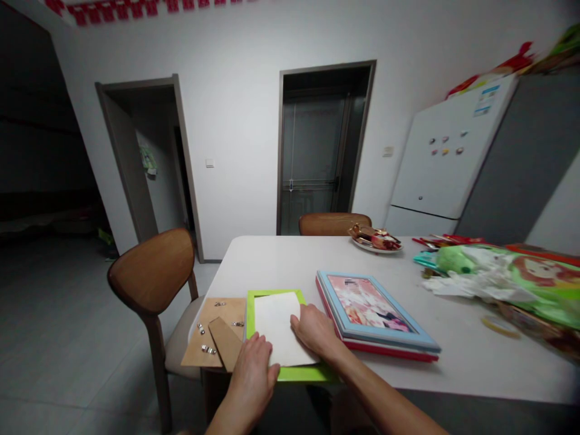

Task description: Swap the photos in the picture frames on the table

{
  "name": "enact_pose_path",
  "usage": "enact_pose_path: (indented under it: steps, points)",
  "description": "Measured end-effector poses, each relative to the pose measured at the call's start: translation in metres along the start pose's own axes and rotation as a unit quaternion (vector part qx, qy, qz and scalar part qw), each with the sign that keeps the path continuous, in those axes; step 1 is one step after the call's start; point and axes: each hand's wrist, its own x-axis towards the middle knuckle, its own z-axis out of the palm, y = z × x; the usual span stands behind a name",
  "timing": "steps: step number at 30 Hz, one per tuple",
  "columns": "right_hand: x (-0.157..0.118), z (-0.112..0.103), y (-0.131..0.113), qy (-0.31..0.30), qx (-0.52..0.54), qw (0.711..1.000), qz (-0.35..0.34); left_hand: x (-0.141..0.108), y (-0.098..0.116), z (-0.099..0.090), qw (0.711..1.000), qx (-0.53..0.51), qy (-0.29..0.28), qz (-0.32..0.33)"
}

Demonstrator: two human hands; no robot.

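A green picture frame lies on the white table at its near edge, with a white sheet inside it, slightly askew. My left hand rests on the lower left of the sheet and frame, fingers extended. On the right side of the sheet lies my right hand, its fingers bent and its thumb on the paper; whether it pinches anything is hidden. To the left is a brown backing board with metal clips and a stand flap.
Right of my right hand, a blue frame with a pink picture tops a stack with a red frame. Farther off are a plate of items, green packaging and a tape roll. Wooden chairs stand left and behind.
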Motion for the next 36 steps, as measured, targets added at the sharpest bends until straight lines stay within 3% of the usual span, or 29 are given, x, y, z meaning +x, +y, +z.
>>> enact_pose_path:
  steps: [3,7,11,15,18,22,26,31,36]
  points:
    - [-0.002,0.001,0.000,0.008,-0.035,0.999,-0.018,0.001,0.005,-0.001,1.000,-0.008,0.001,-0.002]
    - [-0.006,0.002,-0.009,0.024,0.005,0.996,-0.088,-0.004,-0.003,-0.003,0.998,-0.068,0.020,-0.002]
    - [-0.020,0.005,-0.039,0.020,0.082,0.975,-0.204,-0.022,-0.045,-0.016,0.993,-0.087,0.073,-0.020]
    - [-0.040,0.010,-0.078,-0.025,0.096,0.950,-0.296,-0.042,-0.096,-0.026,0.995,-0.023,0.067,-0.073]
    - [-0.052,0.020,-0.101,-0.031,0.088,0.942,-0.323,-0.047,-0.119,-0.024,0.994,0.005,0.082,-0.075]
    - [-0.054,0.032,-0.114,-0.022,0.116,0.947,-0.299,-0.043,-0.131,-0.020,0.991,0.014,0.100,-0.083]
    - [-0.051,0.023,-0.112,-0.016,0.218,0.932,-0.288,-0.038,-0.127,-0.021,0.989,0.023,0.120,-0.080]
    - [-0.053,-0.016,-0.098,0.004,0.317,0.893,-0.318,-0.028,-0.095,-0.027,0.976,0.045,0.211,-0.028]
    - [-0.055,-0.042,-0.056,0.038,0.330,0.905,-0.265,-0.013,-0.052,-0.024,0.984,0.030,0.168,0.046]
